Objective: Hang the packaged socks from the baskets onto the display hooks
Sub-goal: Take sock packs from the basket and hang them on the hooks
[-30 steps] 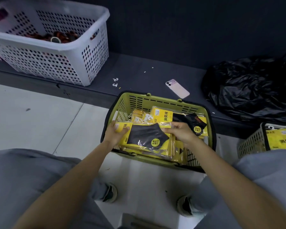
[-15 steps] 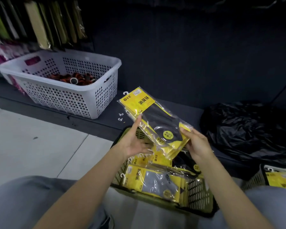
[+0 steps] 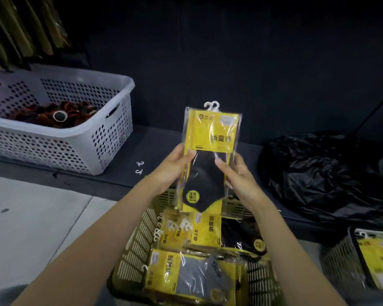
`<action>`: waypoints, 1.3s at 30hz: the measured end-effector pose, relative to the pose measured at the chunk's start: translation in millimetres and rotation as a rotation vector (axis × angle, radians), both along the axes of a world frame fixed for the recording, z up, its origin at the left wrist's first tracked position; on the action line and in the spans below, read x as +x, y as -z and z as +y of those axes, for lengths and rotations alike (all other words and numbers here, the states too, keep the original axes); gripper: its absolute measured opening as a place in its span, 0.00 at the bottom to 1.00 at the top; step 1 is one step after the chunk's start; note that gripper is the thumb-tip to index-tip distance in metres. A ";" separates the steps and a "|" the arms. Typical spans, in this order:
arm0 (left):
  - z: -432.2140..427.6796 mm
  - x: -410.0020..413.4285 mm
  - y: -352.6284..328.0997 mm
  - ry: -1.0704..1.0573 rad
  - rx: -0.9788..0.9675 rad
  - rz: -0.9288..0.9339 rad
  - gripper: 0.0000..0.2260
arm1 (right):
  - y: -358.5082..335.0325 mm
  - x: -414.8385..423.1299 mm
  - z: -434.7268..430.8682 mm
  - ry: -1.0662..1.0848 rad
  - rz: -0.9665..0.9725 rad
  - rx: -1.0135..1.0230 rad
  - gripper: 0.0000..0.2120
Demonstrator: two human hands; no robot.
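The pack of socks point(image 3: 210, 138) has swung from a slant to upright and now sits higher, above the green basket point(image 3: 136, 241) it came from, which holds more yellow packs. Both hands pinch it at mid-height: the left hand point(image 3: 175, 171) and right hand point(image 3: 239, 180) each lay a thumb on the front near a side edge, with the fingers behind. Two white plastic hangers point(image 3: 212, 106) stick up clear at the top, so this is probably more than one pack. It looks light; the clear film is likely slippery and the sock end floppy, while the yellow card stiffens the upper half. Gripping the card's edges should steady it and leave the hangers free.
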State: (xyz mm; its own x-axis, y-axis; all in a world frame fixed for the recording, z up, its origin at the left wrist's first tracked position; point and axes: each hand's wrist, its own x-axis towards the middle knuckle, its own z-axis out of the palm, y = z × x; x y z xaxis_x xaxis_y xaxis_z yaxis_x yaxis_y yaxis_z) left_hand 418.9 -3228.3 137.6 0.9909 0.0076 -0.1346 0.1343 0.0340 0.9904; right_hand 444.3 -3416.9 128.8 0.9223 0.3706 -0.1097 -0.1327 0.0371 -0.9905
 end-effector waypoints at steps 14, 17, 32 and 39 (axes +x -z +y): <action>-24.3 8.5 80.7 0.292 0.245 -0.053 0.21 | 70.1 17.6 -29.0 -0.004 -0.083 -0.317 0.21; -16.6 15.6 50.3 0.246 0.207 -0.103 0.18 | 45.6 22.7 -19.9 0.065 -0.174 -0.286 0.20; 81.8 -24.0 -122.0 -0.111 -0.017 -0.425 0.21 | -154.5 0.7 101.1 0.202 -0.592 0.062 0.13; 127.7 -29.6 -171.9 -0.436 0.137 -0.497 0.17 | -202.5 12.0 163.8 0.042 -0.482 0.181 0.08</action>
